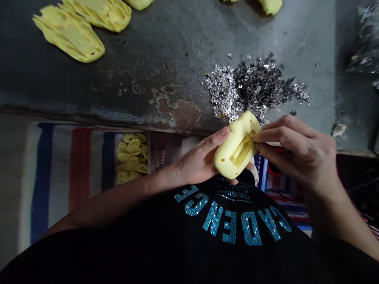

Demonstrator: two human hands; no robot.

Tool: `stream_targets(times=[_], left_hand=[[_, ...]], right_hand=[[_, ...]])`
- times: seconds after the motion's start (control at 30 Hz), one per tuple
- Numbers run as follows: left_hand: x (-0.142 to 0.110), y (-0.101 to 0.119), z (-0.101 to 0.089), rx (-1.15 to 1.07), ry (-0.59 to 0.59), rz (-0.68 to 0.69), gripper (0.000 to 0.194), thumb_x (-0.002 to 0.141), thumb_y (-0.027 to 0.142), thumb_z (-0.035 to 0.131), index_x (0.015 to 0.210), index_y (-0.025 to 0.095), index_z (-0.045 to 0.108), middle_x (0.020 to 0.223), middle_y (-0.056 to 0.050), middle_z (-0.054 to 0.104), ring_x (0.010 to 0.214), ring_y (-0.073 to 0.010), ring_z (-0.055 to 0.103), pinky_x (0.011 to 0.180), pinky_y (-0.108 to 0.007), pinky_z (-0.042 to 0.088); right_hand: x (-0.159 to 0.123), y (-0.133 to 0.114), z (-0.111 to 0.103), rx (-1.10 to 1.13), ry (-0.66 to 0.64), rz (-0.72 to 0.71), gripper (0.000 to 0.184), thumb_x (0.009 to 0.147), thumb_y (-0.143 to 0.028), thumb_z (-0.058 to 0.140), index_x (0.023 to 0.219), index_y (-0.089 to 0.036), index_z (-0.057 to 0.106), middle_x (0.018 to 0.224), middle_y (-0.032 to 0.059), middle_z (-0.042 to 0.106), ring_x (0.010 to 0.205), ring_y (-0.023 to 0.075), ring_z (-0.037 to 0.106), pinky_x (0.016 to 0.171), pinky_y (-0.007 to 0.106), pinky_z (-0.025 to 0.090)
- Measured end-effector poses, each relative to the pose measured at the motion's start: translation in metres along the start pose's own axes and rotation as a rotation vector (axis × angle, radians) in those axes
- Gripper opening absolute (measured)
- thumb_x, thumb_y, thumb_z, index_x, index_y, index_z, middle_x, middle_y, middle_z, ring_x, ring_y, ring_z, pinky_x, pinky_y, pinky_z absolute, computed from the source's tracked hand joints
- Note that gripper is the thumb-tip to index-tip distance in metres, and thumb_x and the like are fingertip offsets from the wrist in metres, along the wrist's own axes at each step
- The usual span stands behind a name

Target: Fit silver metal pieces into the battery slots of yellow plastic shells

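Observation:
A pale yellow plastic housing (227, 157) with a long open compartment and small holes is tilted in front of my chest. My left hand (197, 159) is wrapped round its left side and holds it from beneath. The fingers of my right hand (291, 146) are pinched together at the upper right end of the compartment. Whatever they hold is too small and covered to make out. Just beyond the housing, a pile of small shiny metal pieces (257, 85) lies on the grey worktable (142, 51).
More yellow plastic parts (74, 37) lie at the table's far left, and others at the top edge. A clear bag of metal pieces (365, 39) sits at the right. Below the table edge are a box of yellow parts (132, 157), a striped sheet (59, 165) and a blue basket (262, 169).

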State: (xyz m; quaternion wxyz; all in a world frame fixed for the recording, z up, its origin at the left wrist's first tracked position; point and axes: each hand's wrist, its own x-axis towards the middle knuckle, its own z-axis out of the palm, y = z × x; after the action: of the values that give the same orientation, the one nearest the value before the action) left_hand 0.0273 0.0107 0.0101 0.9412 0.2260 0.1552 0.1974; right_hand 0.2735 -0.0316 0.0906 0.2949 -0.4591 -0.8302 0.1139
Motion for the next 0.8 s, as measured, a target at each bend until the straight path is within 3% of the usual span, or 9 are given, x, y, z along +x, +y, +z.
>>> stream_targets(times=[0.27, 0.47, 0.67, 0.8], left_hand=[[0.0, 0.001, 0.005, -0.012, 0.025, -0.001, 0.065, 0.102, 0.079, 0.083, 0.14, 0.028, 0.078, 0.127, -0.01, 0.086, 0.109, -0.0346, 0.087, 0.059, -0.031, 0.071], [0.0, -0.003, 0.005, -0.03, 0.043, 0.008, 0.059, 0.103, 0.076, 0.083, 0.138, 0.029, 0.079, 0.115, -0.006, 0.086, 0.105, -0.0319, 0.086, 0.059, -0.03, 0.07], [-0.002, -0.003, 0.005, 0.014, 0.035, 0.004, 0.07, 0.103, 0.08, 0.08, 0.149, 0.027, 0.073, 0.137, -0.013, 0.086, 0.113, -0.0366, 0.087, 0.058, -0.031, 0.069], [-0.002, -0.004, 0.003, -0.009, 0.013, 0.001, 0.071, 0.102, 0.079, 0.081, 0.151, 0.029, 0.071, 0.147, -0.015, 0.084, 0.116, -0.0384, 0.088, 0.058, -0.031, 0.068]], right_hand=[[0.004, -0.006, -0.001, -0.183, -0.086, -0.008, 0.012, 0.117, -0.026, 0.072, 0.119, -0.034, 0.081, 0.104, 0.0037, 0.086, 0.089, 0.0242, 0.079, 0.076, 0.04, 0.066], [0.001, -0.008, 0.003, -0.092, -0.07, 0.004, 0.015, 0.113, -0.02, 0.077, 0.123, -0.032, 0.081, 0.107, 0.0043, 0.084, 0.092, 0.0223, 0.077, 0.08, 0.037, 0.062], [-0.005, -0.009, 0.005, -0.108, 0.002, -0.003, 0.026, 0.112, -0.016, 0.077, 0.131, -0.033, 0.081, 0.113, 0.004, 0.087, 0.091, 0.0224, 0.081, 0.079, 0.037, 0.066], [-0.014, -0.013, 0.01, -0.048, 0.112, 0.049, 0.029, 0.107, -0.009, 0.078, 0.125, -0.032, 0.082, 0.114, 0.0045, 0.089, 0.093, 0.0229, 0.083, 0.082, 0.038, 0.069]])
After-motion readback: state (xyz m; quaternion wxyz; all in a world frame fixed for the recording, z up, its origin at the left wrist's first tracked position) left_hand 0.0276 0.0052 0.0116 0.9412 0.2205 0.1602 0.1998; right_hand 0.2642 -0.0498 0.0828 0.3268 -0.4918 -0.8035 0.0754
